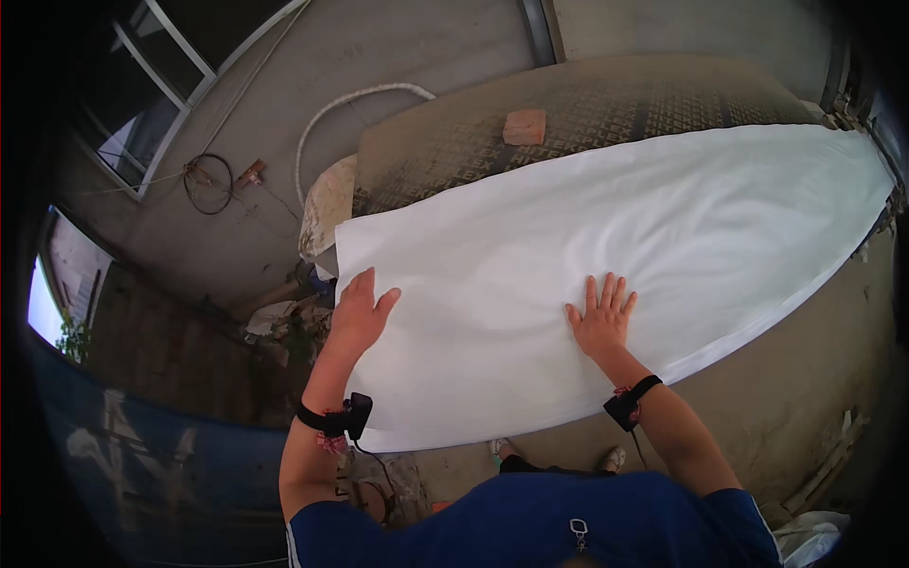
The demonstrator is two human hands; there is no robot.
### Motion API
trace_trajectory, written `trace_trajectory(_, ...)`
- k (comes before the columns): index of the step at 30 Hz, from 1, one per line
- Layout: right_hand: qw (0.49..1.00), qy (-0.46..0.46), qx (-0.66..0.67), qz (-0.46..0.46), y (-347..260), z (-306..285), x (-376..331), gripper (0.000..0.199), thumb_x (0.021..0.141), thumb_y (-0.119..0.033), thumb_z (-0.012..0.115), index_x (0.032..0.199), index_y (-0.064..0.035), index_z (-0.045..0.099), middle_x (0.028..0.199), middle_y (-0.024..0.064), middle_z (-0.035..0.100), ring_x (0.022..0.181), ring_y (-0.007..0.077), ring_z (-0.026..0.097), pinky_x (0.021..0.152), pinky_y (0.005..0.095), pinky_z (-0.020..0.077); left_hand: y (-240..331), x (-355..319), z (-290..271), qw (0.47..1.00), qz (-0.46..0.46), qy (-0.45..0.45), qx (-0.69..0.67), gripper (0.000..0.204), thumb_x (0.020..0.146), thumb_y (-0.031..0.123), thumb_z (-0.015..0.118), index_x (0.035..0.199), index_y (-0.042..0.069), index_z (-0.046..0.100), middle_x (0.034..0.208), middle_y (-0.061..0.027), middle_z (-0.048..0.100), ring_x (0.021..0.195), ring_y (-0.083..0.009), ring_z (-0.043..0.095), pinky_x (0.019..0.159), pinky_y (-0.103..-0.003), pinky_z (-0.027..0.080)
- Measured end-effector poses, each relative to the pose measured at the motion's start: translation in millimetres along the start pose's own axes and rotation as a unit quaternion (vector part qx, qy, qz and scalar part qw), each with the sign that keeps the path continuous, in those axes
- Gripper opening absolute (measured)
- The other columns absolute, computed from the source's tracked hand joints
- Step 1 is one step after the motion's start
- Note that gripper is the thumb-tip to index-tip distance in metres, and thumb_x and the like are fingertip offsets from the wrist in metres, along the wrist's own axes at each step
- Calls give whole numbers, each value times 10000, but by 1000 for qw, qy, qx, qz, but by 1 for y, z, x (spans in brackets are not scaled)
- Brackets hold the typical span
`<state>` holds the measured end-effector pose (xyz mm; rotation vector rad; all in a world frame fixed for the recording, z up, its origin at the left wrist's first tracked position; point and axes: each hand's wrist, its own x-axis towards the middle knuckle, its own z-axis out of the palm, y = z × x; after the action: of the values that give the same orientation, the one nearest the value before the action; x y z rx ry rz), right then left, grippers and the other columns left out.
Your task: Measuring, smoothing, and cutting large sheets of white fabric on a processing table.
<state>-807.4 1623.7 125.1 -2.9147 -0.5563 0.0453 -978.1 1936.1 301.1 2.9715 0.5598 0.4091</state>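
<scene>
A large white cloth lies spread over a long surface in front of me, its right part creased and rippled. Fingers spread, my right hand rests flat on the cloth a little right of its middle, with small wrinkles running out from it. My left hand is at the cloth's left edge, its fingers stretched forward and the thumb apart. Neither hand grips anything. A black strap with a small dark box sits on each of my forearms.
Behind the cloth shows a brown patterned sheet with a reddish brick on it. A pale hose curves along the wall. Clutter lies at the left end, near a blue panel. A coiled cable hangs left.
</scene>
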Motion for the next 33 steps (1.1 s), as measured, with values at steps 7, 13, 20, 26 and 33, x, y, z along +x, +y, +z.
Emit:
trace_trajectory(7,984,-103,45,-135,10,-33,8,780,910,-575,329,1466,-53,164,1502,263,97,1376,475,45,1050,653,73,161,-107,169,975,-191,-58,99,709,918,506,402,1413,12,282,1499,-170,226,1384,-396,160,1051,-626,129)
trace_trajectory(13,951,-132,189,-207,200,-114,90,691,901,-449,501,1420,-52,274,1379,199,390,1307,318,343,1009,453,339,135,-123,173,958,-179,-71,214,670,942,563,326,1447,126,279,1515,-62,239,1373,-315,248,999,-623,270)
trace_trajectory(20,992,-25,-44,114,643,-121,145,711,923,-573,307,1454,-107,221,1503,172,184,1412,324,85,1122,512,69,86,-115,192,943,-57,-54,323,559,963,435,384,1427,132,311,1510,-99,239,1337,-313,322,898,-548,421)
trace_trajectory(26,997,-5,1,74,673,-88,149,722,926,-604,221,1463,-121,211,1520,178,132,1416,343,41,1115,540,6,349,147,249,928,-54,-116,349,567,927,423,459,1343,40,428,1398,-144,417,1319,-335,329,961,-567,355)
trace_trajectory(33,987,-85,26,-135,704,-112,159,714,896,-489,421,1414,-16,289,1467,256,215,1375,393,185,1078,562,175,952,262,381,962,121,-195,-148,649,928,345,431,1430,-7,220,1501,-188,200,1401,-336,140,1114,-504,110)
